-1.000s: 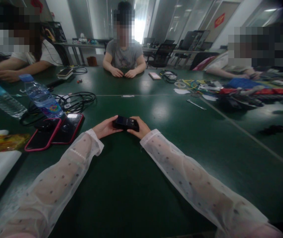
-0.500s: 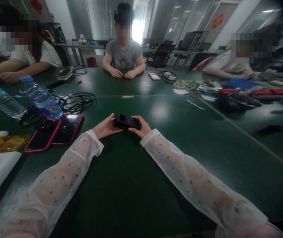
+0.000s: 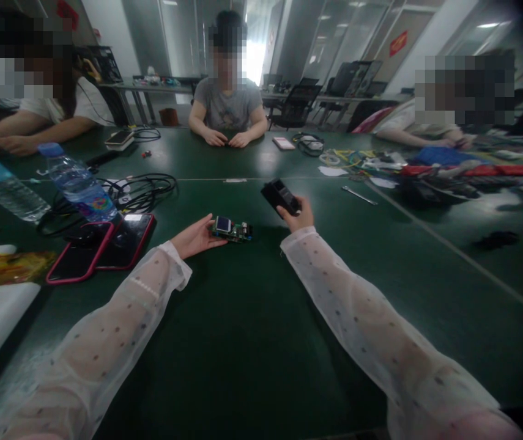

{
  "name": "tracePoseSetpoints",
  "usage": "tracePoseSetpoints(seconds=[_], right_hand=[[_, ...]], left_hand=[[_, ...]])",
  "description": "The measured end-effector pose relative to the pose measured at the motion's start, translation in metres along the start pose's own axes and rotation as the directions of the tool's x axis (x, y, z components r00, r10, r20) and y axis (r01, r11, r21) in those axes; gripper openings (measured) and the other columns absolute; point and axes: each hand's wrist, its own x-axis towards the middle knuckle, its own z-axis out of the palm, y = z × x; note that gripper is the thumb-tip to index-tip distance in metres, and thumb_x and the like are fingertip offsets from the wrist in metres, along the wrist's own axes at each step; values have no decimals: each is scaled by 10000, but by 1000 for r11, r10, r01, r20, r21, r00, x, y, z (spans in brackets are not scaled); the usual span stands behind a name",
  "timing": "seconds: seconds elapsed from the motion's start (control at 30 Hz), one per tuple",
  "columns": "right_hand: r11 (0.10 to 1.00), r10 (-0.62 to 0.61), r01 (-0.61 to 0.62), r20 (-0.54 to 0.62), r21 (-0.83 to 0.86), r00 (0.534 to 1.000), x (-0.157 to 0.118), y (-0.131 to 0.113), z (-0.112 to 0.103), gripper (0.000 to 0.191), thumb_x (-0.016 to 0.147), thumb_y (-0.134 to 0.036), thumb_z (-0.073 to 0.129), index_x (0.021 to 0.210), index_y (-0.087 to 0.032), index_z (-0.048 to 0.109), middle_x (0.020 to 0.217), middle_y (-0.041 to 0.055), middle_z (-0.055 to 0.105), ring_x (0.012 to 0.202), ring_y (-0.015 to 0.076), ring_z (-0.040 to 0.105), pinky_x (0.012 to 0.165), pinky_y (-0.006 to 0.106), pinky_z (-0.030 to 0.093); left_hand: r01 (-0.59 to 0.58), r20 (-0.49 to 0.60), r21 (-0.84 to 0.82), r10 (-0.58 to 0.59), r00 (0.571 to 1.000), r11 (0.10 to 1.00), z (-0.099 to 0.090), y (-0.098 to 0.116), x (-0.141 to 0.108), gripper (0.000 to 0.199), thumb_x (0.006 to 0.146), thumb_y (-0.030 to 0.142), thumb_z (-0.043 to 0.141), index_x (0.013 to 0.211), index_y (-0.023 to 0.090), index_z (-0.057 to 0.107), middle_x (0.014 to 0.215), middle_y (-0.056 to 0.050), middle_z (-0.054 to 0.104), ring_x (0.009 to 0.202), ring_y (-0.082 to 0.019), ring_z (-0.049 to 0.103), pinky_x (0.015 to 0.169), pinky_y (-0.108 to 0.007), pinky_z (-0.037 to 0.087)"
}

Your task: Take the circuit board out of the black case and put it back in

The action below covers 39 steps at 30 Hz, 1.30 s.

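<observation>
A green circuit board with a small screen faces up, its left end held between the thumb and fingers of my left hand. To the right and farther from me, my right hand grips a black plastic cover with cut-out windows, tilted above the table. The cover and the board are apart. Part of the board's underside, where my left fingers rest, is hidden.
On the left of the green table are two red-edged phones, water bottles and black cables. A wrench lies to the right, near a pile of cables and tools. Another person sits opposite.
The black cover has come off the circuit board, and its screen and parts now show. My right hand has carried the cover right and away from me; my left hand has stayed in place.
</observation>
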Motion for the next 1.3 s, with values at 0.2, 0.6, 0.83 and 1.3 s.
tracePoseSetpoints(seconds=[0.2, 0.6, 0.83, 1.3], right_hand=[[932, -68, 33, -83, -362, 994, 19, 43, -34, 607, 668, -490, 692, 1134, -146, 513, 1097, 139, 610, 1003, 294, 592, 917, 477, 469], [831, 31, 2, 49, -556, 998, 25, 52, -36, 586, 672, -462, 670, 1128, -136, 498, 1134, 187, 593, 1058, 329, 564, 953, 487, 444], [819, 55, -4, 72, -573, 996, 24, 49, -38, 598, 696, -475, 659, 1150, -130, 478, 1150, 200, 578, 1081, 341, 558, 955, 492, 444], [823, 42, 3, 66, -568, 997, 24, 52, -37, 596, 699, -501, 656, 1135, -136, 477, 1149, 201, 571, 1087, 349, 549, 963, 513, 428]], left_hand=[[-16, 5, 6, 16, 1000, 1000, 1, 0, 0, 225, 951, 328, 497, 1075, 149, 559, 1129, -128, 622, 1140, -270, 590, 1049, -463, 409], [-32, -33, 55, 33, 999, 998, 6, 0, -3, 246, 946, 263, 496, 1150, 135, 543, 1171, -155, 607, 1152, -276, 581, 1025, -440, 437], [-26, -37, 77, 29, 999, 997, 6, 0, -2, 285, 947, 253, 489, 1195, 115, 522, 1180, -171, 602, 1134, -276, 596, 1028, -438, 436], [-21, -52, 81, 25, 998, 996, 11, 0, -5, 298, 943, 204, 484, 1199, 69, 555, 1141, -177, 637, 1105, -268, 616, 1034, -429, 432]])
